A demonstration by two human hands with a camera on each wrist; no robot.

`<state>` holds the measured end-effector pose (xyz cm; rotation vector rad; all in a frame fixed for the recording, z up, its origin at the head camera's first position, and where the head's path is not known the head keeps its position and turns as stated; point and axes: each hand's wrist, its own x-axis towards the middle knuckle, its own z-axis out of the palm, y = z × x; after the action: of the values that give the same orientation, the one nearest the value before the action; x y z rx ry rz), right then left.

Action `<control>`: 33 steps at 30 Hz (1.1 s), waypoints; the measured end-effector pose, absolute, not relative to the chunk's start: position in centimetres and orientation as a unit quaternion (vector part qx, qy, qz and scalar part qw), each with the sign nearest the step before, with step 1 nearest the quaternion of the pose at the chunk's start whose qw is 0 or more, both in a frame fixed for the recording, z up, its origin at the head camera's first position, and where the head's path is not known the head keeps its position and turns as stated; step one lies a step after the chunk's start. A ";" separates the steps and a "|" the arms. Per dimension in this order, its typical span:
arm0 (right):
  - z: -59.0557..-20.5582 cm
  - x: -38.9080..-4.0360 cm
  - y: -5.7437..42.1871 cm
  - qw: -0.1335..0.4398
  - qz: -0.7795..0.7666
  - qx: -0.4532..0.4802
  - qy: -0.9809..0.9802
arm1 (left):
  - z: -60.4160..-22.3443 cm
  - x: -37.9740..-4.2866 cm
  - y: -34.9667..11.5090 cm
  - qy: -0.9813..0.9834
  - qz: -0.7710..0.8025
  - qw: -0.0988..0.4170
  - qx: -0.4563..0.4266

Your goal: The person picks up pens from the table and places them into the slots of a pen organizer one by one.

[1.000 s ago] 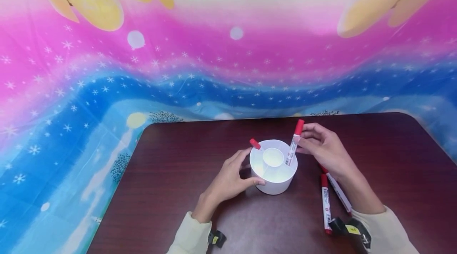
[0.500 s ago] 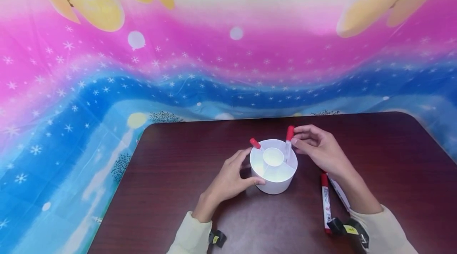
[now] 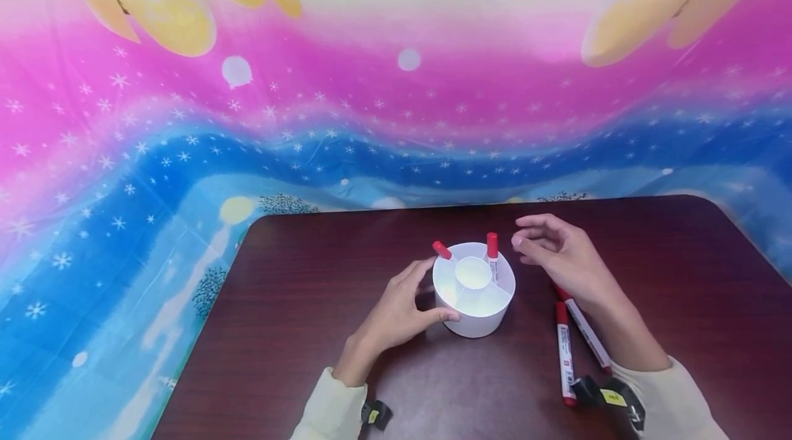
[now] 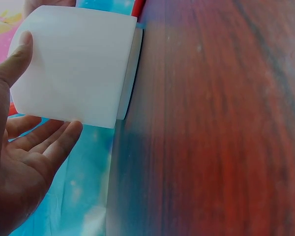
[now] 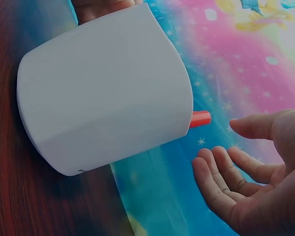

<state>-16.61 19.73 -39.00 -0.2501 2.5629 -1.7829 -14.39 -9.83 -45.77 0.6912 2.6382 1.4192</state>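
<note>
A round white pen holder [image 3: 473,325] with a central cup and divided outer compartments stands on the table. My left hand [image 3: 405,306] holds its left side, thumb on the front wall and fingers around the back. One red-capped marker [image 3: 442,249] leans in the back-left compartment. Another red-capped marker [image 3: 493,258] stands in the right-hand compartment, its cap [image 5: 201,118] poking past the rim in the right wrist view. Just right of the holder, my right hand [image 3: 566,258] is in the air with loosely bent fingers and nothing in them.
Two more red-and-white markers, a nearer marker [image 3: 566,357] and a slanted marker [image 3: 590,335], lie on the dark wooden table [image 3: 278,337] beneath and beside my right forearm. A colourful printed cloth [image 3: 346,117] hangs behind the table's back edge.
My right hand lowered a marker into the holder's right compartment, let it go and drew slightly away to the right. The left hand and holder stayed in place.
</note>
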 end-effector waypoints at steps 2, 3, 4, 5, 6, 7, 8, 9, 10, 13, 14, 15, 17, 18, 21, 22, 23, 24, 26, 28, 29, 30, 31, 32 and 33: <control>-39.0 -16.6 19.8 0.007 -0.568 -0.081 0.819 | -45.8 -14.3 -9.8 0.857 0.463 0.032 0.226; -39.0 -16.6 19.9 0.008 -0.569 -0.082 0.818 | -45.8 -14.3 -9.8 0.856 0.463 0.031 0.226; -39.0 -16.6 19.9 0.008 -0.569 -0.083 0.818 | -45.8 -14.3 -9.8 0.857 0.463 0.028 0.227; -39.0 -16.6 20.0 0.009 -0.570 -0.085 0.817 | -45.8 -14.3 -9.8 0.857 0.461 0.027 0.229; -39.0 -16.6 20.1 0.011 -0.571 -0.085 0.816 | -45.8 -14.3 -9.9 0.858 0.459 0.026 0.230; -39.0 -16.6 20.3 0.012 -0.572 -0.086 0.816 | -45.8 -14.4 -9.9 0.858 0.457 0.026 0.231; -39.1 -16.6 20.4 0.012 -0.573 -0.087 0.815 | -45.7 -14.4 -9.9 0.859 0.456 0.026 0.232; -39.2 -16.6 20.6 0.012 -0.575 -0.087 0.813 | -45.7 -14.4 -10.0 0.860 0.454 0.027 0.230; -39.3 -16.5 20.9 0.011 -0.575 -0.087 0.813 | -45.6 -14.4 -10.1 0.861 0.453 0.027 0.228; -39.6 -16.3 21.9 0.004 -0.572 -0.087 0.816 | -45.4 -14.5 -10.5 0.862 0.457 0.027 0.217; -39.8 -16.2 22.3 0.001 -0.570 -0.085 0.817 | -45.3 -14.5 -10.6 0.863 0.458 0.025 0.213; -39.9 -16.1 22.8 -0.003 -0.569 -0.084 0.818 | -45.3 -14.6 -10.8 0.863 0.459 0.024 0.209; -40.1 -16.0 23.6 -0.010 -0.564 -0.081 0.822 | -45.2 -14.7 -11.0 0.862 0.462 0.023 0.207; -40.3 -15.9 23.9 -0.012 -0.563 -0.080 0.822 | -45.2 -14.7 -11.1 0.862 0.461 0.023 0.208; -40.7 -15.6 24.8 -0.014 -0.560 -0.077 0.825 | -45.2 -14.7 -11.1 0.861 0.461 0.028 0.213; -40.8 -15.5 25.0 -0.013 -0.558 -0.076 0.826 | -45.2 -14.7 -11.1 0.861 0.461 0.030 0.215; -40.9 -15.5 25.2 -0.012 -0.558 -0.075 0.826 | -45.2 -14.7 -11.0 0.861 0.460 0.031 0.215; -41.0 -15.4 25.4 -0.011 -0.558 -0.074 0.827 | -45.2 -14.7 -10.9 0.863 0.457 0.032 0.215; -41.2 -15.3 25.8 -0.009 -0.556 -0.071 0.828 | -45.3 -14.6 -10.8 0.865 0.451 0.031 0.216; -41.3 -15.2 26.1 -0.007 -0.555 -0.068 0.829 | -45.3 -14.5 -10.6 0.868 0.445 0.029 0.219; -41.4 -15.1 26.2 -0.007 -0.554 -0.067 0.830 | -45.3 -14.5 -10.5 0.868 0.443 0.028 0.222; -41.5 -15.1 26.4 -0.007 -0.553 -0.066 0.831 | -45.4 -14.5 -10.4 0.869 0.440 0.026 0.225; -41.6 -15.0 26.5 -0.007 -0.552 -0.064 0.831 | -45.4 -14.5 -10.4 0.869 0.439 0.024 0.228; -41.7 -15.0 26.6 -0.005 -0.552 -0.063 0.831 | -45.4 -14.4 -10.4 0.869 0.438 0.021 0.230; -41.8 -15.0 26.7 -0.003 -0.552 -0.063 0.831 | -45.5 -14.4 -10.3 0.868 0.438 0.019 0.232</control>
<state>-15.02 26.73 -41.76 -0.1977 2.6174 -1.7388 -14.42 -10.33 -45.46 0.7194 2.6957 1.3594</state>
